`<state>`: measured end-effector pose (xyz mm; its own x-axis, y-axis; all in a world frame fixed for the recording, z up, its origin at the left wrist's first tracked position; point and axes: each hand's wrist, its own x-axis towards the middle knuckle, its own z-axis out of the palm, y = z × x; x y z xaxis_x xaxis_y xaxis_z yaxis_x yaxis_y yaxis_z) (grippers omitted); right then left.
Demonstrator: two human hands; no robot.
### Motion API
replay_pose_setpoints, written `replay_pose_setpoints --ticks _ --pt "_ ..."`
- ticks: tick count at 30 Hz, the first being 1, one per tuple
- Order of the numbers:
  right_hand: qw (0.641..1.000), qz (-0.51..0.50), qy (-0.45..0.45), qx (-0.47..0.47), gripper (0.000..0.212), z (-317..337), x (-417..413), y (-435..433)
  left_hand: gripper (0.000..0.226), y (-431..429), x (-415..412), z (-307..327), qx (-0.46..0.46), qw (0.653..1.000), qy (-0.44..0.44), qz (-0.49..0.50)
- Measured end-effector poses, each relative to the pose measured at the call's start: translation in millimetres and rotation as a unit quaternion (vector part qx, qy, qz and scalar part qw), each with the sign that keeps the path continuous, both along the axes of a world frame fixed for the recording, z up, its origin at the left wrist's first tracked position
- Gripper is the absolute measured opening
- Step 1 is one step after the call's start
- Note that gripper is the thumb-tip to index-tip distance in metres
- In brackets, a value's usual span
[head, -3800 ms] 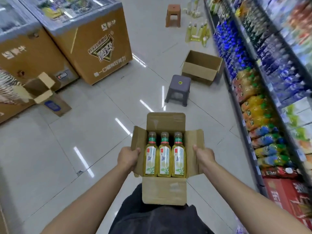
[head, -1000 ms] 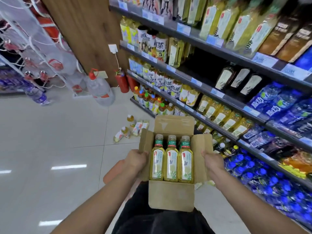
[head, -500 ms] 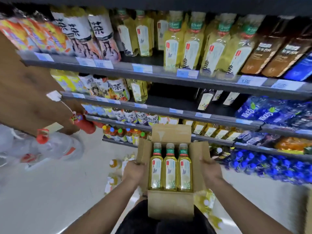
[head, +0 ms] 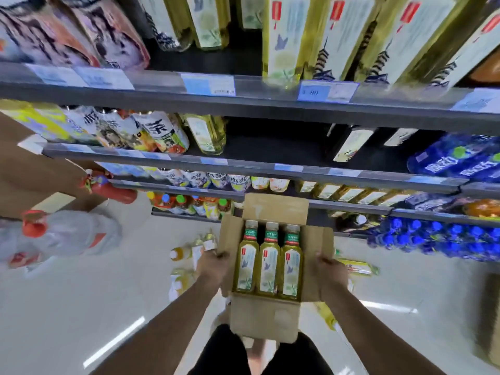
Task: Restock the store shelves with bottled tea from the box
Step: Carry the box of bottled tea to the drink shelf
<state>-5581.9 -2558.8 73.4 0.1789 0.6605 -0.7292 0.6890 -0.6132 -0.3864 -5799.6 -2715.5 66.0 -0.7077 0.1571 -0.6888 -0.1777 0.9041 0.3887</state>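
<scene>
Three tea bottles (head: 269,262) lie side by side in the open cardboard box (head: 263,318) that I carry in front of my body, with their green-banded necks pointing away from me and their pale labels facing up. They fill the box from side to side, each one touching the next.

My left hand (head: 212,267) grips the left side of the box, fingers curled round the folded-out flap. My right hand (head: 331,270) grips the right side the same way, thumb on top of the cardboard. The far flap stands up behind the bottle caps, and the near flap hangs down toward my legs.

Straight ahead are the shelves (head: 243,104), dark grey rails in several tiers, with price tags (head: 208,83) clipped along their front edges. On the top tier, above the box, stand tall bottles (head: 284,36) of yellow tea whose bird label looks like the one on the bottles I hold. The tiers below carry more bottled drinks, blurred, so I cannot read most labels. Low on the right is a row of blue-capped bottles (head: 433,236).

The box hangs over the pale floor (head: 81,307), apart from the shelves. Several loose bottles (head: 180,253) lie on the floor just left of my left hand. Further left stands a large water jug (head: 67,234) with a red cap, and behind it a red fire extinguisher (head: 113,189) beside a brown wall.
</scene>
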Motion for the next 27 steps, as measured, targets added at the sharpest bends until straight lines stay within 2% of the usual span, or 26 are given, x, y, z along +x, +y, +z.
replay_pose_setpoints --ticks 5,9,14,18,24,27 --pt "1.000 -0.025 -0.004 -0.011 0.043 -57.7 -10.8 -0.3 0.028 -2.1 -6.3 -63.0 -0.009 1.000 -0.014 -0.001" --pt "0.998 -0.029 -0.029 -0.037 0.053 -111.2 -16.7 -5.8 0.026 1.1 -12.8 -112.5 -0.006 1.000 -0.026 -0.012" --pt "0.997 -0.032 -0.047 -0.047 0.034 -189.5 -20.5 -8.1 0.021 0.5 -25.1 -191.0 -0.005 0.999 -0.043 -0.024" --pt "0.998 -0.040 -0.039 -0.041 0.044 -263.6 -27.8 -14.7 0.022 -1.3 -32.2 -254.5 -0.010 0.999 -0.034 -0.033" --pt "0.998 -0.024 -0.049 -0.034 0.047 -358.4 -32.8 -15.3 0.044 -2.1 -43.6 -349.7 -0.033 0.998 -0.011 -0.058" --pt "0.998 -0.018 -0.049 -0.031 0.046 -394.4 -36.4 -12.5 0.043 1.4 -46.6 -386.5 -0.041 0.997 -0.012 -0.065"
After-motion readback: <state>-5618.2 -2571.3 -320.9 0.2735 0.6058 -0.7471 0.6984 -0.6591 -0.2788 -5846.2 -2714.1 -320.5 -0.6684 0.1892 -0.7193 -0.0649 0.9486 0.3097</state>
